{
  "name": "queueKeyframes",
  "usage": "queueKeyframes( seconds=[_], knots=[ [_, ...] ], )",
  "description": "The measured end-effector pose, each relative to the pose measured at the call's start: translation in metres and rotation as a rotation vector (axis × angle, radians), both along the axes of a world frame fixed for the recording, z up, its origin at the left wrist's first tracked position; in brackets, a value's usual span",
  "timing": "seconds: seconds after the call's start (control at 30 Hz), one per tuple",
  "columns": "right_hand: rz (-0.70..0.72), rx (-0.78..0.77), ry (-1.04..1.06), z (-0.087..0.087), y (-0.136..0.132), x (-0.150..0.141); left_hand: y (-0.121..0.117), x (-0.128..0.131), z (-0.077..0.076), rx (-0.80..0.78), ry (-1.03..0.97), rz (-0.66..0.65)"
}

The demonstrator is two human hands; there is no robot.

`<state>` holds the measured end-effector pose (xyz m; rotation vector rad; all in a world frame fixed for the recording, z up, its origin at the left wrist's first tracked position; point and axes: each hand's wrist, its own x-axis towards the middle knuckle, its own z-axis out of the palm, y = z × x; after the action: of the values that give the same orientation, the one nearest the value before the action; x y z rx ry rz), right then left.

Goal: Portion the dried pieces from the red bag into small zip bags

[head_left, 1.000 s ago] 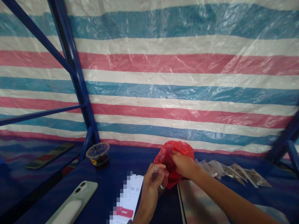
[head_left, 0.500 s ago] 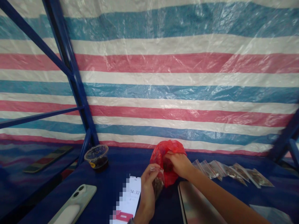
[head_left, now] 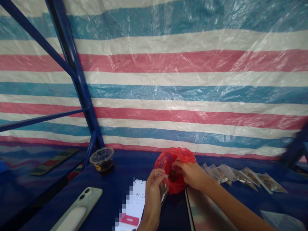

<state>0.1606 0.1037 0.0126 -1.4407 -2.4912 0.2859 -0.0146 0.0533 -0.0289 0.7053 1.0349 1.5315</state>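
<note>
My left hand (head_left: 152, 197) is closed on the top of a small clear plastic bag (head_left: 164, 189) with brown contents, held beside the open red plastic bag (head_left: 189, 156). My right hand (head_left: 193, 175) reaches into the mouth of the red bag, its fingers pinched together at a dark brown clump of dried bits (head_left: 172, 175). The clump lies between the two hands, close to the clear bag's opening. Part of the red bag's inside is hidden by my right hand.
Several filled zip bags (head_left: 250, 178) lie in a row at right, with a flat clear bag (head_left: 281, 219) nearer. A lit phone (head_left: 132, 205), a pale phone (head_left: 92, 195) and a lidded tub (head_left: 102, 160) are leftward. A flat reflective device (head_left: 204, 211) lies under my right forearm.
My right hand has drawn slightly back toward the clear bag, bringing the dark brown clump into clearer view. The red bag's mouth is spread wider. The view has shifted slightly.
</note>
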Motion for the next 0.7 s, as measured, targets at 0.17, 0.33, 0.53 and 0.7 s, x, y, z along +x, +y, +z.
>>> queueKeyframes(
  seconds=[0.17, 0.33, 0.53, 0.7],
  knots=[
    [-0.021, -0.014, 0.005, 0.002, -0.014, -0.004, -0.003, 0.000, 0.008, -0.009, -0.068, 0.068],
    [-0.055, -0.012, 0.017, 0.009, -0.022, -0.005, -0.001, 0.002, 0.011, 0.045, -0.185, 0.082],
    [-0.118, -0.002, 0.024, 0.011, -0.020, -0.009, -0.001, 0.003, 0.007, 0.106, -0.150, 0.031],
    [-0.131, -0.022, 0.019, 0.007, -0.017, -0.007, 0.000, 0.001, 0.006, 0.087, -0.137, 0.047]
  ],
)
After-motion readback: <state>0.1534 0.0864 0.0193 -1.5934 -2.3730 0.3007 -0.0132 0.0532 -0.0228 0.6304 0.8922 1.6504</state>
